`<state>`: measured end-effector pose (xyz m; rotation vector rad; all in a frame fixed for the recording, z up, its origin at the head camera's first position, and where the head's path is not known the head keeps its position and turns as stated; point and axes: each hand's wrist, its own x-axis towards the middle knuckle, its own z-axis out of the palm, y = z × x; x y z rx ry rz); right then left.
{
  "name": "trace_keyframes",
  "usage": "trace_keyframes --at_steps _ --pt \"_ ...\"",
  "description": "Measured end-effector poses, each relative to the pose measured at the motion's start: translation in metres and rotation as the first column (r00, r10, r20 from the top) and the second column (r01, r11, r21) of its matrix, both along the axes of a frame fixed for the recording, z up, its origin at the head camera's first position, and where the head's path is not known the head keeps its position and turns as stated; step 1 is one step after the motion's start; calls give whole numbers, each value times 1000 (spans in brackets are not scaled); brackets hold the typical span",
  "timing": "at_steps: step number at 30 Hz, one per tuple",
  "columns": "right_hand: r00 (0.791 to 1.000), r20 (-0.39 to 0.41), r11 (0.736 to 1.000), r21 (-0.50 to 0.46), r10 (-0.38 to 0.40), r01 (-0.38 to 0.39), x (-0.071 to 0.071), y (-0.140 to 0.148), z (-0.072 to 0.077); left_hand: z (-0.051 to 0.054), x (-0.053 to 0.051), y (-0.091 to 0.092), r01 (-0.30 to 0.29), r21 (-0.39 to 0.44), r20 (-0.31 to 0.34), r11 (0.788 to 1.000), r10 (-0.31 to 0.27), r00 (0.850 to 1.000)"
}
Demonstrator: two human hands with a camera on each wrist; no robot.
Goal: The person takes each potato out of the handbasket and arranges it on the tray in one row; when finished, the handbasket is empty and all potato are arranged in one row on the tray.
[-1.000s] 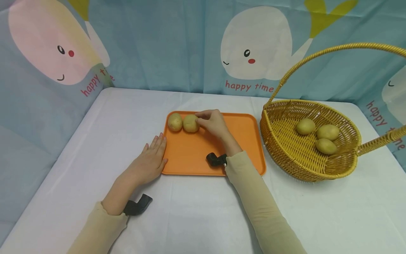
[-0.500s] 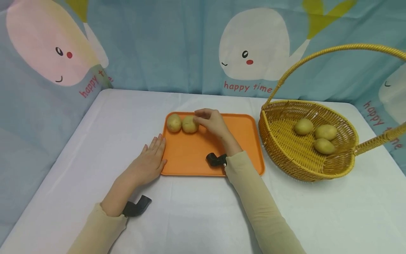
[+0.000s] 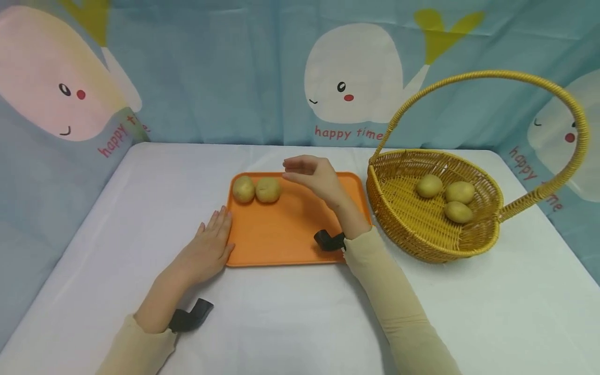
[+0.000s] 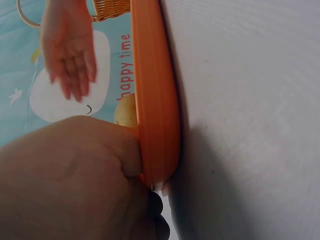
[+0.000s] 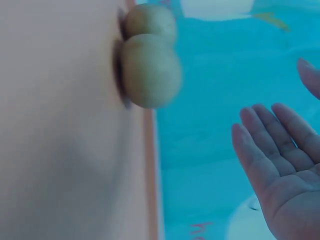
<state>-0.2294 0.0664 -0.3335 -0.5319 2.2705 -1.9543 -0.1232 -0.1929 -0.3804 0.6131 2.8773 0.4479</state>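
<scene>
1. Blue fabric backdrop (image 3: 211,78) behind and at both sides, printed with pale smiling whales and red "happy time" lettering.
2. White-covered table (image 3: 281,323) in front of it, spread under everything else.
3. Golden woven basket (image 3: 408,239) on the right, with a tall arched handle, standing just beside the tray.
4. Orange tray (image 3: 272,239) near the middle, flat on the white cover.
5. Beige sleeves (image 3: 394,291) on both forearms, reaching in from the near side.
6. Left hand (image 3: 208,245) laid along the tray's left edge, fingers straight, thumb spread away and touching the rim.
7. Right hand (image 3: 321,179) raised above the tray, to the right of the potatoes and apart from them; fingers extended and slightly bent, thumb well separated, palm turned toward the left.
8. Black fittings (image 3: 189,316) at both wrists.
9. Left potato (image 3: 244,189) and right potato (image 3: 268,189) side by side in the tray's far left corner; whether touching, cannot tell.
10. Three more potatoes (image 3: 460,192) clustered inside the basket, toward its right side.
</scene>
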Motion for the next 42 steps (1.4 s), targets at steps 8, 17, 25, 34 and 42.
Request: trace_keyframes --at_steps 8,17,25,34,42 --pt "997 -42 998 27 64 -63 29 48 28 0 0 0 5 -10 -13 1000 -5 1000" --pt "994 -97 996 81 52 -44 61 104 41 -2 0 -1 0 -11 -5 1000 0 1000" --pt "987 -154 962 257 -47 86 84 172 49 -4 -2 -2 3 6 7 1000 -3 1000" --pt "978 -108 853 479 -179 209 89 237 51 -3 -3 -1 5 15 8 1000 -5 1000" --pt "969 -41 773 595 -244 220 85 265 39 -4 -4 -1 4 16 11 1000 -4 1000"
